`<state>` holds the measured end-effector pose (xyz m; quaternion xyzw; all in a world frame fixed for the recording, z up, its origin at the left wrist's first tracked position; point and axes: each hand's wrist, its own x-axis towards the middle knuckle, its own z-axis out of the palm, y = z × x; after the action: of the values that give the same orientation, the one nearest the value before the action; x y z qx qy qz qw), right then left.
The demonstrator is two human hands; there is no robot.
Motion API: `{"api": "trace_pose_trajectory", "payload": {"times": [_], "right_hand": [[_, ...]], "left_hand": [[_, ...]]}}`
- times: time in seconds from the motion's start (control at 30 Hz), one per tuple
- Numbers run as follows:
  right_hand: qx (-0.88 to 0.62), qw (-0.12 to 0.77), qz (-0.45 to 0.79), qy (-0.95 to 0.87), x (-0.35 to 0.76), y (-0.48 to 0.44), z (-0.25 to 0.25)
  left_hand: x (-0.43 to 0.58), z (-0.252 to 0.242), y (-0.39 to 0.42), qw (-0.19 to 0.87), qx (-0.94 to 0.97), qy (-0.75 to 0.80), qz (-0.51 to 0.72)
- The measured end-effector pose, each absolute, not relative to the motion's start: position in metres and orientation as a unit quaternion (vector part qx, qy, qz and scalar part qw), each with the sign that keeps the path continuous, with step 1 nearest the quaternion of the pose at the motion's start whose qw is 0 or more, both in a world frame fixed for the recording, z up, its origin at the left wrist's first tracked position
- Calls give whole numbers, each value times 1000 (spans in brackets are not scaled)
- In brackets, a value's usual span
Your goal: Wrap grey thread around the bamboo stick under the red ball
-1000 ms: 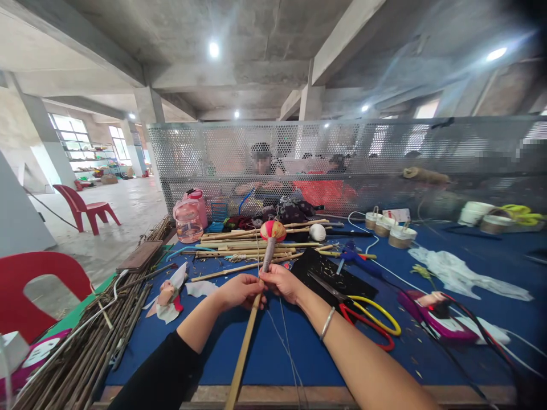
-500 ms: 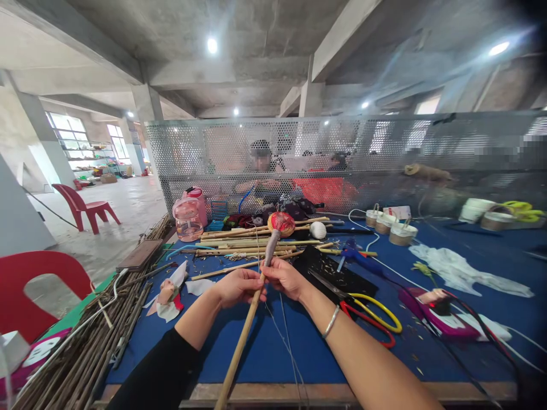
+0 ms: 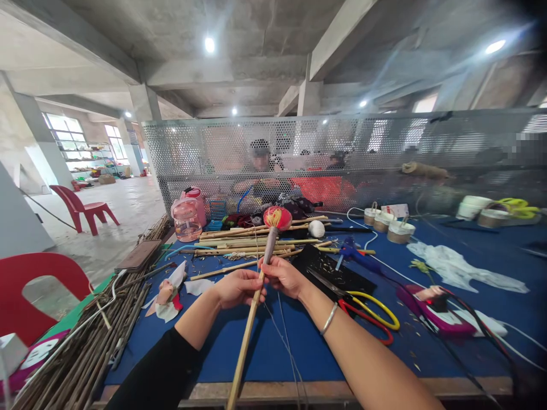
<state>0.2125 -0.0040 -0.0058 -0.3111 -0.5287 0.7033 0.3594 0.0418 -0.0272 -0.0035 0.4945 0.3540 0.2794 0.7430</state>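
Both my hands grip a long bamboo stick (image 3: 244,350) that rises from the table's near edge. My left hand (image 3: 237,286) is closed round the stick from the left. My right hand (image 3: 284,275) pinches it from the right, just below a grey wrapped neck (image 3: 269,246). A round red and yellow ball (image 3: 277,218) tops the stick. Thin threads (image 3: 285,341) hang from my hands down over the blue table (image 3: 299,347).
Bamboo sticks (image 3: 252,242) lie across the table behind my hands. Scissors with yellow and red handles (image 3: 371,316) lie to the right, beside a black mat (image 3: 337,273). Thin canes (image 3: 89,347) are piled at left. A person sits behind the mesh screen (image 3: 299,165).
The stick's ball end swung slightly right, then back left. My hands kept their grip and stayed in nearly the same place.
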Motion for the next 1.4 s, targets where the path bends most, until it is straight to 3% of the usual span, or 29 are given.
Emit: {"api": "trace_pose_trajectory", "payload": {"times": [0.1, 0.3, 0.57, 0.8, 1.07, 1.3, 1.4], "right_hand": [[-341, 351, 690, -533, 209, -2, -11], [-376, 376, 659, -531, 211, 3, -16], [-291, 342, 702, -552, 221, 3, -10], [-318, 338, 681, -566, 216, 4, -16], [-279, 341, 713, -546, 220, 3, -11], [-313, 367, 695, -532, 217, 2, -10], [-294, 371, 714, -516, 218, 0, -7]], "left_hand": [[42, -7, -26, 739, 495, 366, 273], [49, -15, -23, 616, 573, 424, 336], [45, 0, -30, 741, 492, 366, 274], [45, -15, -23, 641, 557, 426, 311], [42, -6, -26, 744, 500, 342, 283], [47, -10, -24, 635, 548, 423, 343], [45, -10, -25, 669, 536, 385, 343]]}}
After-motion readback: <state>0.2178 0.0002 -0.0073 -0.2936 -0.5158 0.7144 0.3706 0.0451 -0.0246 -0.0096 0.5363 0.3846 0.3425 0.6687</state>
